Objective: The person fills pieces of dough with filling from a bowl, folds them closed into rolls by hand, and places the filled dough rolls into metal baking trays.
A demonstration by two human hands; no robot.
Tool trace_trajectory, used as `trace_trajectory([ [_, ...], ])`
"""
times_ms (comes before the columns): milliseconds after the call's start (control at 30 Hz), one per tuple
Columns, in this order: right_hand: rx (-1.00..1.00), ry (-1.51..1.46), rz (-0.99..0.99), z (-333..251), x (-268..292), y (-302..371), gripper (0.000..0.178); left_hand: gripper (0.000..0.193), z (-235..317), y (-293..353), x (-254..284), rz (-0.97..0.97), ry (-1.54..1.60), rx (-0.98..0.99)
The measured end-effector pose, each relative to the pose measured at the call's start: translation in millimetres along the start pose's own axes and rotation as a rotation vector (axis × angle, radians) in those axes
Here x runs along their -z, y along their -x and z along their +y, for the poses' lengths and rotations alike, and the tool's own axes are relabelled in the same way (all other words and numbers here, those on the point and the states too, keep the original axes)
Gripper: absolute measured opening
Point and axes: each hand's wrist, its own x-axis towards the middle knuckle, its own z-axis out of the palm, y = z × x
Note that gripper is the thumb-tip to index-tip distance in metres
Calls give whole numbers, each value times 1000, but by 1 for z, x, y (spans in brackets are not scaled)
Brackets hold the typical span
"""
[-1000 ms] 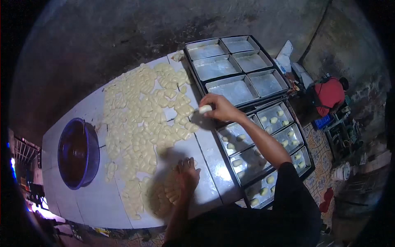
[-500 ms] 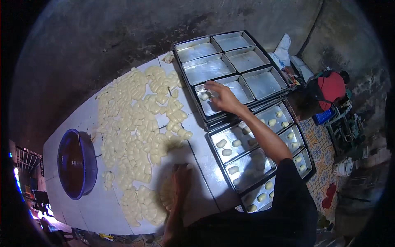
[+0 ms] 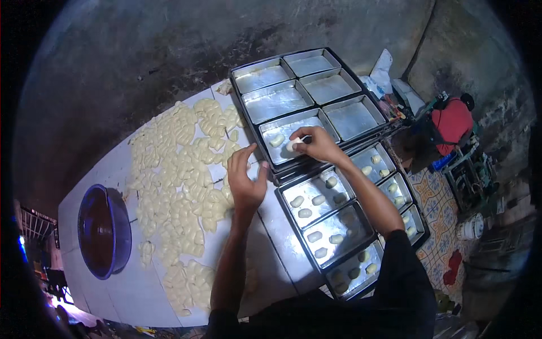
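Pinched between the fingertips of my right hand point(image 3: 320, 146) is a small pale dough piece point(image 3: 293, 145). It is low over the front left pan point(image 3: 309, 120) of the upper pan set, and I cannot tell if it touches the bottom. Another dough piece point(image 3: 276, 140) lies in that same pan, just left of my fingers. My left hand point(image 3: 247, 183) is open beside the pan's near left corner, fingers apart and holding nothing. Left of it, a wide spread of cut dough point(image 3: 186, 152) covers much of the white tiled table point(image 3: 155, 302).
A lower pan set point(image 3: 307, 227) on the right holds several dough pieces. At the table's left stands a purple basin point(image 3: 129, 243). Behind the pans are white bags point(image 3: 382, 70). A person in a red top point(image 3: 453, 121) is bent over at the far right, above the patterned floor point(image 3: 432, 198).
My left hand has moved up from the near dough to beside the pan, and its fingers have spread. My right hand has shifted slightly right and nearer, now with a dough piece visible in its fingertips.
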Motion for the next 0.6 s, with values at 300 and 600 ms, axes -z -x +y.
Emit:
trace_trajectory([
  [300, 107, 241, -277, 30, -33, -47, 28, 25, -55, -50, -39, -416, -133, -111],
  [600, 78, 484, 511, 75, 89, -27, 44, 70, -67, -26, -103, 149, 67, 319],
])
